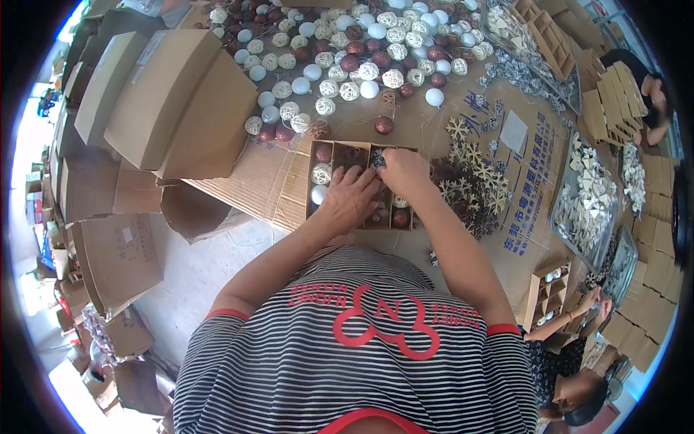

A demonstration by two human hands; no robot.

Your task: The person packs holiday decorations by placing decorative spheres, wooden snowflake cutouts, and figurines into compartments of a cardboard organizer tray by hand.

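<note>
While the left hand (pixel 350 199) lies flat and released on the compartmented cardboard tray (pixel 315 177) (frame centre), the right hand (pixel 403 170) pinches a dark snowflake ornament (pixel 377 159).

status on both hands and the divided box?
Left hand flat over the divided box, fingers spread, holding nothing visible. Right hand pinching a small dark ornament at the top compartment. Ball pile and snowflake pile alongside, nothing blocking.

Both bare forearms stretch forward from short striped sleeves, converging ahead of the chest. The left hand (pixel 352 197) lies palm down with fingers spread and slightly bent. The right hand (pixel 402 170) sits just beyond it, fingertips pinched together.
</note>
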